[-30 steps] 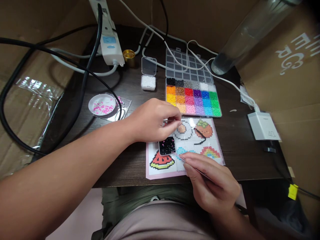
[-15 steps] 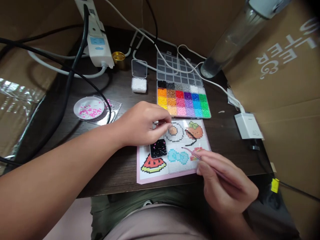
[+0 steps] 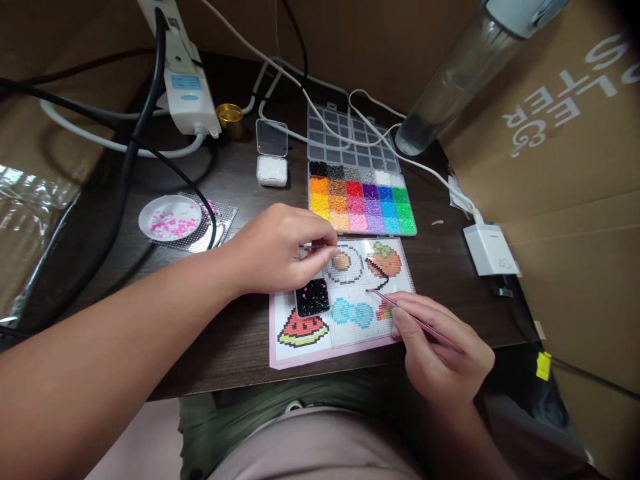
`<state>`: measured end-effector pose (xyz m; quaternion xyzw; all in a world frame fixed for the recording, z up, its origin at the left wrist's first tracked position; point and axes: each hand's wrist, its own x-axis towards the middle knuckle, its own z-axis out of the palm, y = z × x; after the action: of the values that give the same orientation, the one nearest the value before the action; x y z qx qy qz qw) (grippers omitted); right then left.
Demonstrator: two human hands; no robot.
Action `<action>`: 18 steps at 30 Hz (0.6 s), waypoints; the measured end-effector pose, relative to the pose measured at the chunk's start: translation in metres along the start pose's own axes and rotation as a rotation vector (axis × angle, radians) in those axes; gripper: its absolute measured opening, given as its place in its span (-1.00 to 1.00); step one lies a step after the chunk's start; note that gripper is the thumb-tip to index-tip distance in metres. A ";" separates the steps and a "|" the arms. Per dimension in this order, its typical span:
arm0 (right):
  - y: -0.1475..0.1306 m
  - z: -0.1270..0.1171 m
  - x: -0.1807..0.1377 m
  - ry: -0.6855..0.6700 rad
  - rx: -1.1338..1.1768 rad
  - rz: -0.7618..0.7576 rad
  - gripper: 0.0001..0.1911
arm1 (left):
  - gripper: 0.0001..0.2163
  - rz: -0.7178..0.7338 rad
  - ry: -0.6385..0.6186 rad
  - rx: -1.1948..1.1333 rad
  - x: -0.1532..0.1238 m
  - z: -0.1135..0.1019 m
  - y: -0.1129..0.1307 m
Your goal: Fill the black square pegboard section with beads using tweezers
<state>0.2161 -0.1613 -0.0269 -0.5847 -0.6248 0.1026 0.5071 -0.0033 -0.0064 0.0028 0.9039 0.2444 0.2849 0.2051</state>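
Note:
My right hand grips pink tweezers, whose tip touches or nearly touches the end of a curved row of black beads. That row lies on a clear pegboard over a pattern sheet with an egg, an orange fruit, a blue bow and a watermelon slice. My left hand hovers above the sheet's upper left, thumb and fingertips pinched together; anything between them is too small to make out. Just below it, a small box of black beads with a few pink ones rests on the sheet.
Behind the sheet lies an open bead organizer with many colours. A small white-bead box, a dish of pink and white beads and a power strip are left. A clear bottle and white charger stand right.
The tweezers' tip has moved to the lower end of the black bead row, and my right hand has shifted slightly left. The whole view has slid a little; my left hand keeps its pinch.

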 end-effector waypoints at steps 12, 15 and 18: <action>0.000 0.001 0.000 0.013 -0.032 0.016 -0.78 | -0.89 0.034 0.029 0.008 0.000 0.001 -0.001; 0.000 0.001 0.000 0.004 -0.020 0.019 -0.77 | -0.88 0.020 0.016 0.001 0.000 0.001 -0.001; 0.000 0.001 0.000 -0.001 -0.014 0.010 -0.77 | -0.87 -0.003 0.001 -0.003 0.000 0.001 0.000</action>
<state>0.2154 -0.1612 -0.0274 -0.5912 -0.6231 0.1011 0.5020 -0.0033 -0.0064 0.0020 0.9029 0.2457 0.2856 0.2068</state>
